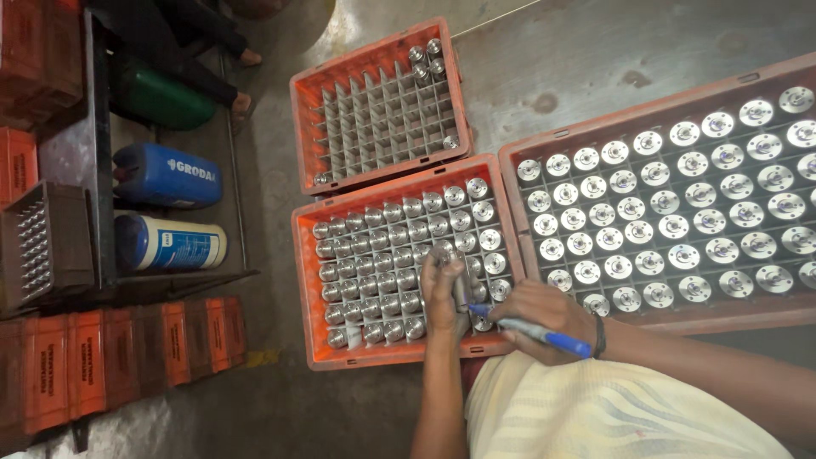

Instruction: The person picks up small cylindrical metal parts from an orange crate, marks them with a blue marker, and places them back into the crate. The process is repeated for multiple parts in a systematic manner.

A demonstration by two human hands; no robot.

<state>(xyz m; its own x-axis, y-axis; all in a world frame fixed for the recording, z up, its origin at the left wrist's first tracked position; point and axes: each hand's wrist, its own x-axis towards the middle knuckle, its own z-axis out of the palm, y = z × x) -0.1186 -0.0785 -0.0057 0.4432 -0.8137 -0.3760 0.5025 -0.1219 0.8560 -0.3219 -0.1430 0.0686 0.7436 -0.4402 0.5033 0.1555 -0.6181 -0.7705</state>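
We observed the left hand (444, 293) closed around a small cylindrical metal part (460, 287), fingers wrapped over it, the part held upright just above the near right corner of the middle orange crate (308, 289). The right hand (544, 319) was pinched on a blue marker pen (535, 332), gripped between thumb and fingers, its tip pointing left toward the held part and lying just beside the left hand's wrist; whether the tip touched the metal we could not tell. A dark band (600, 337) sat on the right wrist. The middle crate's divider grid held rows of similar shiny metal parts (382, 255), nearly every cell filled. Behind it stood a second orange crate (299, 127), touching the first, its grid mostly bare with a few parts in the far right corner (425, 59) and one or two along the near edge. To the right lay a larger crate (510, 161) filled with flanged round metal parts (671, 204) standing face up in rows. We noted a cream striped cloth (595, 408) over the person's lap at the bottom of the view. At left, a blue canister (166, 174), a white and blue canister (170, 242) and a green one (161, 100) lay on their sides beside a metal rack, with stacked orange crates (119, 357) below. Another person's bare feet (246, 81) showed at top left.
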